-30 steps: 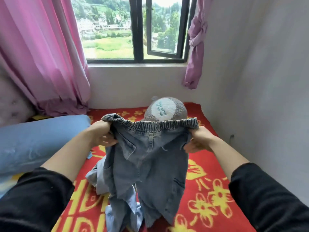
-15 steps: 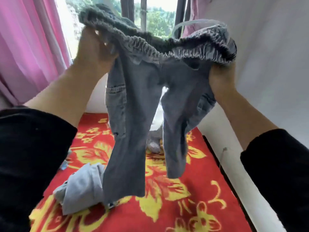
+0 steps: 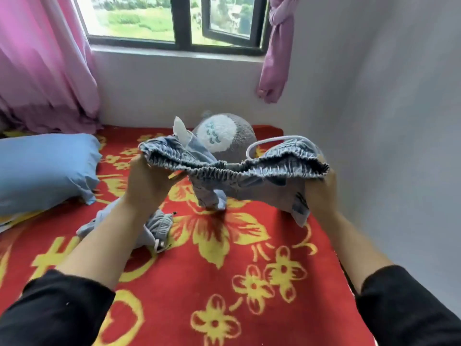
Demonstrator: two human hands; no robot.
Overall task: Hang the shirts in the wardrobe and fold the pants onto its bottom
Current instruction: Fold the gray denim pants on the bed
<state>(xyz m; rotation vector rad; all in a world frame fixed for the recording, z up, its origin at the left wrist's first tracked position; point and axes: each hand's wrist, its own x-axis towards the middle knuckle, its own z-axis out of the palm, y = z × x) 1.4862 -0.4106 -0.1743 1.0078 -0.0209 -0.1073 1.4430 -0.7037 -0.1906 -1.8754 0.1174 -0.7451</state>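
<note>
The jeans (image 3: 234,171) are held by the elastic waistband, stretched wide, legs bunched. A pale garment (image 3: 159,224) is crumpled on the blanket (image 3: 249,283).

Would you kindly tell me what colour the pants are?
The pants are faded blue-grey denim; head view.

Your left hand (image 3: 147,181) grips one end of the denim pants (image 3: 234,171) at the elastic waistband and your right hand (image 3: 320,193) grips the other. The waistband is stretched between them above the red flowered blanket (image 3: 224,270), with the legs bunched beneath. A white cord loop (image 3: 264,143) stands up from the waistband near your right hand. A second pale garment (image 3: 154,226) lies crumpled on the blanket under your left forearm. Beyond the pants a grey plush toy (image 3: 224,136) sits below the window (image 3: 182,21). A blue pillow (image 3: 45,168) lies at the left, under the pink curtain (image 3: 42,58).
</note>
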